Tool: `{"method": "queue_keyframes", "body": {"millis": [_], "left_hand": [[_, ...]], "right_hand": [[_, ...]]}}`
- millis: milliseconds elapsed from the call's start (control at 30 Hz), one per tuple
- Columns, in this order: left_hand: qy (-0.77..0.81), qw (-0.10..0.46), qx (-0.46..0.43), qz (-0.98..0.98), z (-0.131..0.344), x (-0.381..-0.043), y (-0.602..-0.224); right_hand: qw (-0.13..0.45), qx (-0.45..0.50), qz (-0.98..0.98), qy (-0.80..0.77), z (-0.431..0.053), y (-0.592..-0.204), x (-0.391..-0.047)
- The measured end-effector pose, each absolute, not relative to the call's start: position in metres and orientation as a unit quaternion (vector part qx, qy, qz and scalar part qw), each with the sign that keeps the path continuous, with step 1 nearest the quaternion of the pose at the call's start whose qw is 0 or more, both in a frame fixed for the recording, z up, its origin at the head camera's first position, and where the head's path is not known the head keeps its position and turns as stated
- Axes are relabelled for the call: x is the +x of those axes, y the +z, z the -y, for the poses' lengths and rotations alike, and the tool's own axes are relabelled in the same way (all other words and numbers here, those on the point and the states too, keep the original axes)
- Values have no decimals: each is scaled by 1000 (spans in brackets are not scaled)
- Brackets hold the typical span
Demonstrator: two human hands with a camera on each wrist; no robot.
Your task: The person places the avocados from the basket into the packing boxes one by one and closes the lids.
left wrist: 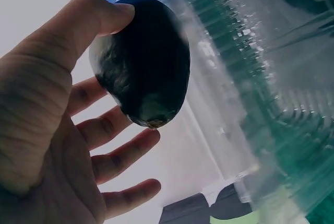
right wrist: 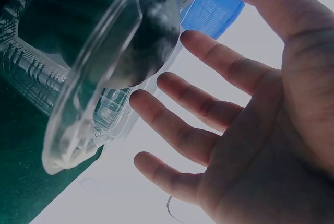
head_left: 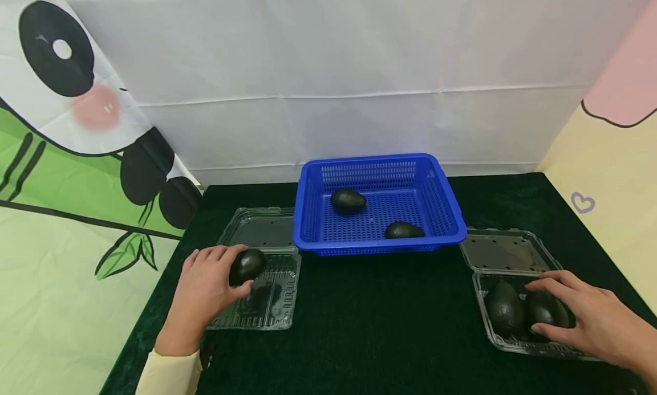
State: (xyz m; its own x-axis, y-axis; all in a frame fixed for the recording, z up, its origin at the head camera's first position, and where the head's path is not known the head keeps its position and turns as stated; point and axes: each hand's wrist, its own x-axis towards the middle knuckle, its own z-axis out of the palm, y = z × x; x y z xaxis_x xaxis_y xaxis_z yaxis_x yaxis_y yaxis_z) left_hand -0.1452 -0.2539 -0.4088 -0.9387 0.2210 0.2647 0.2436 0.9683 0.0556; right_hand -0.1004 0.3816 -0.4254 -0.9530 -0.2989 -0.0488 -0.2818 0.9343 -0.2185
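Observation:
In the head view, my left hand (head_left: 202,286) pinches a dark avocado (head_left: 249,266) between thumb and fingers, above a clear plastic clamshell box (head_left: 281,304) with its lid folded back. The left wrist view shows the thumb on this avocado (left wrist: 151,67) and the other fingers behind and below it. At the right, another clear clamshell box (head_left: 505,252) holds two avocados side by side, a left one (head_left: 505,310) and a right one (head_left: 545,310). My right hand (head_left: 590,312) is spread around the right one, its fingers loosely extended in the right wrist view.
A blue plastic basket (head_left: 380,245) stands at the back middle, between the boxes. Inside lie an avocado (head_left: 348,201) at the back left and another avocado (head_left: 404,230) near the front wall. Dark green cloth (head_left: 380,321) covers the table, with a white backdrop (head_left: 359,121) behind.

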Motion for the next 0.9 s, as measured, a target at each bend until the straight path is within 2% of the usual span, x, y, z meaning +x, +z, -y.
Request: {"method": "queue_keyframes", "body": {"millis": [900], "left_hand": [[-39, 55, -76, 995, 263, -154, -438]], "right_hand": [[50, -148, -981, -111, -383, -428, -100]]}}
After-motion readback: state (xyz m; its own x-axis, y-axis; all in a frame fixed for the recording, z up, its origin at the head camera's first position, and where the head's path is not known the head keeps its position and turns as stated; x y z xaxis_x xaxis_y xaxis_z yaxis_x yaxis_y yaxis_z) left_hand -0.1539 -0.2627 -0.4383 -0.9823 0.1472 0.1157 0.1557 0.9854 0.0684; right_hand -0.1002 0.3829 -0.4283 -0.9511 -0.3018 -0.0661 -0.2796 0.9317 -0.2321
